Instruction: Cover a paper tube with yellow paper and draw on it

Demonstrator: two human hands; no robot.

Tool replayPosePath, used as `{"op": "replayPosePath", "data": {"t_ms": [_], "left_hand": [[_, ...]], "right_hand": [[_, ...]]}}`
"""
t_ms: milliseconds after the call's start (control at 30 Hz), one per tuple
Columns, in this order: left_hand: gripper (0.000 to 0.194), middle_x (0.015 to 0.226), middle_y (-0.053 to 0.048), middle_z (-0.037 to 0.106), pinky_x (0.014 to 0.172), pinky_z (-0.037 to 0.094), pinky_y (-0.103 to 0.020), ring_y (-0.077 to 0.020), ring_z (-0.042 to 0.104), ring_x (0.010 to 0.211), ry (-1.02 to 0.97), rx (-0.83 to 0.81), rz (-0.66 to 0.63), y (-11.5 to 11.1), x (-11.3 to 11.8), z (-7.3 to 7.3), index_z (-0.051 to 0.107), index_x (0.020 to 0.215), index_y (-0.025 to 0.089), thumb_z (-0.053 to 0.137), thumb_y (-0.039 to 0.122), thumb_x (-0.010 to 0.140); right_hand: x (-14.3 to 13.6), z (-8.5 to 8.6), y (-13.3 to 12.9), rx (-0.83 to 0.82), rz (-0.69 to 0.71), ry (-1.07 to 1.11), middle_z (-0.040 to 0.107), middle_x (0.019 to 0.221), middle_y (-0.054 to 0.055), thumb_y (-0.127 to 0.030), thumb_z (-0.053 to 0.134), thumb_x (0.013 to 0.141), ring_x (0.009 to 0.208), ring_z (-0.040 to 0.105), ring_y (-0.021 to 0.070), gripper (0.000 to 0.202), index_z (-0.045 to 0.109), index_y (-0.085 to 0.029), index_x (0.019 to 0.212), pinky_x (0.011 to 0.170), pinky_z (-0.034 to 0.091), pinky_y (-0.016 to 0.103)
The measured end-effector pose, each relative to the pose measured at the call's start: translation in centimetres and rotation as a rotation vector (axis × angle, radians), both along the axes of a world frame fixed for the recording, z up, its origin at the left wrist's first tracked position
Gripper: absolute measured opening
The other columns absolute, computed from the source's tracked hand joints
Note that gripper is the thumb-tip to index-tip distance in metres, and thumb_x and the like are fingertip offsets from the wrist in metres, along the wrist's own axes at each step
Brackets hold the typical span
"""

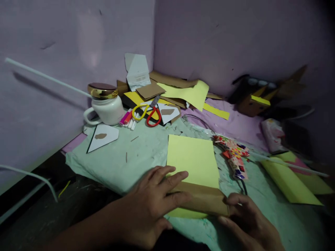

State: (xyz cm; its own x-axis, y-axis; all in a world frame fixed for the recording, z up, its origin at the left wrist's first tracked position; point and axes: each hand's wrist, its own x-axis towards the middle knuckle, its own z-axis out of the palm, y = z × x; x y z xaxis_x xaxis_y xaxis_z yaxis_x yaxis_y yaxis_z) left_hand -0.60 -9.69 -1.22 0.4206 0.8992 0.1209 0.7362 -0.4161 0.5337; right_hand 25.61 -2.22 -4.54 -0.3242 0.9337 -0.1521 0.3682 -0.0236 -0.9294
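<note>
A sheet of pale yellow paper [193,153] lies on the green cloth in front of me. Across its lower part rests a brown folded cardboard piece [206,199], with a strip of yellow showing below it. My left hand [157,198] has its fingers spread over the left end of the cardboard and touches the paper. At the right end, my right hand [248,223] holds the cardboard's edge between thumb and fingers. Just right of the paper lies a floral-patterned glue gun [232,153] with a dark cord.
Red-and-yellow scissors [150,113], markers [128,119] and a white mug [108,109] with a gold lid stand at the back left. Cardboard and yellow paper scraps [183,92] pile against the wall. Folded yellow paper [290,181] lies at right, below a brown cardboard box [250,106].
</note>
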Motion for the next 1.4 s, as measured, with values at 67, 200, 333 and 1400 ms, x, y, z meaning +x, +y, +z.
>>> {"op": "replayPosePath", "data": {"t_ms": [67,200,333,1400], "left_hand": [[0.074,0.15,-0.013,0.035,0.106,0.029,-0.058,-0.0338,0.028,0.135,-0.006,0.065,0.021,0.4,0.2,-0.5,0.042,0.131,0.02,0.062,0.006,0.06],[0.063,0.134,-0.015,0.055,0.1,0.035,-0.058,-0.0324,0.045,0.124,-0.043,0.215,0.035,0.9,0.4,-1.5,0.046,0.127,0.015,0.062,0.011,0.066],[0.051,0.119,-0.014,0.066,0.099,0.037,-0.055,-0.0271,0.058,0.11,-0.122,0.288,0.075,1.0,0.7,-2.3,0.049,0.124,0.015,0.058,0.011,0.074],[0.043,0.112,-0.011,0.067,0.089,0.044,-0.052,-0.0275,0.056,0.103,-0.298,0.093,0.133,2.7,-0.2,-1.4,0.053,0.123,0.02,0.055,0.014,0.081]], "right_hand": [[0.3,-0.2,0.3,0.045,0.081,-0.011,0.067,0.078,-0.001,-0.035,0.071,0.075,0.06,0.065,0.0151,0.025,0.054,-0.027,0.092,0.048,0.051,0.019],[0.8,-0.6,0.8,0.119,0.149,-0.029,0.067,0.076,-0.001,-0.029,0.066,0.079,0.061,0.067,0.0158,0.021,0.053,-0.027,0.095,0.05,0.054,0.02],[0.9,-0.7,0.9,0.137,0.186,-0.03,0.069,0.074,0.0,-0.026,0.064,0.08,0.065,0.069,0.0181,0.021,0.053,-0.025,0.098,0.052,0.056,0.022],[-6.1,3.1,3.0,0.864,0.527,-0.291,0.075,0.098,0.006,-0.036,0.053,0.092,0.08,0.068,0.0218,0.027,0.064,-0.017,0.109,0.069,0.046,0.037]]}}
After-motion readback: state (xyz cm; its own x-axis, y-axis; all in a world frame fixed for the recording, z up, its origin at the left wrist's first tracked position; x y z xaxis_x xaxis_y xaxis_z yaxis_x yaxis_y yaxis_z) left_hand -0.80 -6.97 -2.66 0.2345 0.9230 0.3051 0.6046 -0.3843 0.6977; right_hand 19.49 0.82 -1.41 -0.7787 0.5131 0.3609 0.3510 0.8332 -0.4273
